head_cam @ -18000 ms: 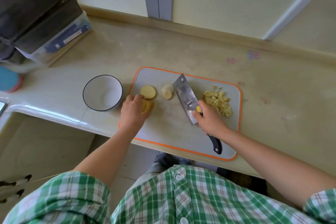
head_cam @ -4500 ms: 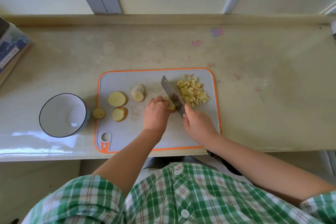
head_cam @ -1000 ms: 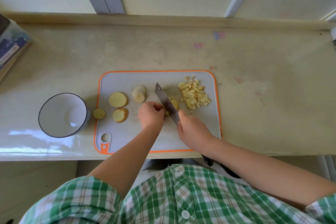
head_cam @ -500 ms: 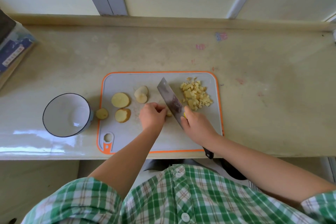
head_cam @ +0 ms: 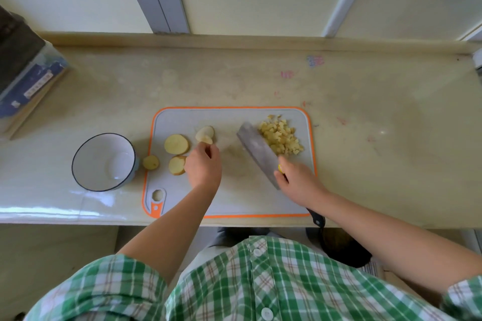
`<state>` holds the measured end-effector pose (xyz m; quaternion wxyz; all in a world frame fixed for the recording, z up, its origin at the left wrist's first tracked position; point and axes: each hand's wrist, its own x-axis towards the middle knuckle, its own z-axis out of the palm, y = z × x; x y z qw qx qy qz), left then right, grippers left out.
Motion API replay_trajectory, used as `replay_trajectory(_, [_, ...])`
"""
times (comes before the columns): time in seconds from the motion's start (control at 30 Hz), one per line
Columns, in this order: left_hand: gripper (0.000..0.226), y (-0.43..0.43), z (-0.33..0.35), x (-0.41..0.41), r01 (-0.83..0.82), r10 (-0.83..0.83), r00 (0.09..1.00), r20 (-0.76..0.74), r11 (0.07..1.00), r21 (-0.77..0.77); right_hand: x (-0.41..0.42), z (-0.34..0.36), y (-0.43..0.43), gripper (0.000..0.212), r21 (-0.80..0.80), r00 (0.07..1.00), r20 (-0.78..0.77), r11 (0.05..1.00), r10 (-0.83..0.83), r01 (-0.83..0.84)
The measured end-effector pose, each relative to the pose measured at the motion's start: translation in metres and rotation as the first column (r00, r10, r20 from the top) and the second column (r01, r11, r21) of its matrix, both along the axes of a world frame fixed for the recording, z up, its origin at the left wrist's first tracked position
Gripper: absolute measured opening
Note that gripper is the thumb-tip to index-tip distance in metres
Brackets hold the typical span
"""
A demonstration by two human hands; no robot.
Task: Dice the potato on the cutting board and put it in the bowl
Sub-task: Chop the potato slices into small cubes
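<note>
The left hand [head_cam: 203,164] is hovering over the middle of the grey, orange-rimmed plastic cutting board [head_cam: 250,195], curled fingertips [head_cam: 211,149] right at the pale peeled potato chunk [head_cam: 205,135] just toward the board's far edge, though whether they are pinching it I cannot tell. The right hand [head_cam: 297,180] is clenching the handle of the broad steel cleaver [head_cam: 257,151], blade lying slantwise on the board's right half beside the heap of yellow potato dice [head_cam: 281,135], so the uncut round slices [head_cam: 176,144] on the board's left side are lying nearer the left hand.
</note>
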<state>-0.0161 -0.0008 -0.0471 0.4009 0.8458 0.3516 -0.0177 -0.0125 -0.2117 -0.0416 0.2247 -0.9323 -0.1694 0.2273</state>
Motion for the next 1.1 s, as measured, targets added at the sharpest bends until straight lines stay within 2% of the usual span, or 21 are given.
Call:
replay_trajectory(0.1, [0.026, -0.001, -0.001, -0.001, 0.016, -0.015, 1.000, -0.012, 1.000, 0.018, 0.006, 0.000, -0.003, 0.012, 0.002, 0.997, 0.036, 0.997, -0.071, 0.071])
replay_trajectory(0.23, [0.026, 0.000, -0.002, -0.002, 0.039, -0.038, 0.999, -0.018, 0.998, 0.047, -0.007, 0.001, 0.017, 0.016, 0.103, 0.999, -0.023, 0.994, 0.046, -0.044])
replay_trajectory(0.3, [0.026, 0.002, -0.003, -0.002, 0.055, -0.054, 0.998, -0.025, 0.997, 0.058, -0.010, -0.002, 0.023, 0.018, 0.101, 0.996, -0.032, 0.991, 0.087, -0.083])
replay_trajectory(0.37, [0.025, 0.006, -0.003, -0.002, 0.065, -0.063, 0.998, -0.024, 0.996, 0.067, -0.005, -0.005, 0.020, 0.016, 0.078, 0.999, -0.020, 0.997, 0.025, -0.024])
replay_trajectory(0.5, [0.024, 0.013, -0.002, -0.002, 0.069, -0.064, 0.997, -0.045, 0.992, 0.108, 0.012, 0.000, 0.004, 0.016, 0.056, 0.979, -0.001, 0.977, -0.204, 0.204])
replay_trajectory(0.7, [0.017, 0.025, -0.002, 0.003, 0.080, -0.072, 0.996, -0.054, 0.981, 0.176, 0.005, 0.003, 0.026, 0.021, 0.075, 0.999, -0.024, 0.997, 0.033, -0.031])
replay_trajectory(0.77, [0.015, 0.030, -0.002, 0.004, 0.101, -0.093, 0.994, -0.051, 0.977, 0.186, 0.011, 0.000, 0.021, 0.019, 0.038, 1.000, -0.019, 0.999, -0.011, 0.012])
replay_trajectory(0.83, [0.015, 0.036, -0.002, 0.005, 0.113, -0.105, 0.993, -0.049, 0.971, 0.209, 0.018, 0.001, 0.015, 0.017, 0.012, 0.992, 0.016, 0.992, -0.128, 0.128])
replay_trajectory(0.9, [0.015, 0.042, -0.002, 0.004, 0.111, -0.104, 0.994, -0.039, 0.966, 0.232, 0.020, 0.002, 0.017, 0.017, 0.047, 0.981, 0.043, 0.981, -0.190, 0.188])
replay_trajectory(1.03, [0.017, 0.051, -0.005, -0.001, 0.102, -0.104, 0.995, -0.010, 0.952, 0.288, 0.011, 0.002, 0.029, 0.023, 0.101, 1.000, -0.014, 0.995, 0.015, -0.014])
replay_trajectory(1.1, [0.022, 0.056, -0.004, -0.005, 0.121, -0.120, 0.993, -0.024, 0.934, 0.336, 0.016, -0.003, 0.027, 0.021, 0.078, 0.999, -0.009, 0.996, -0.042, 0.043])
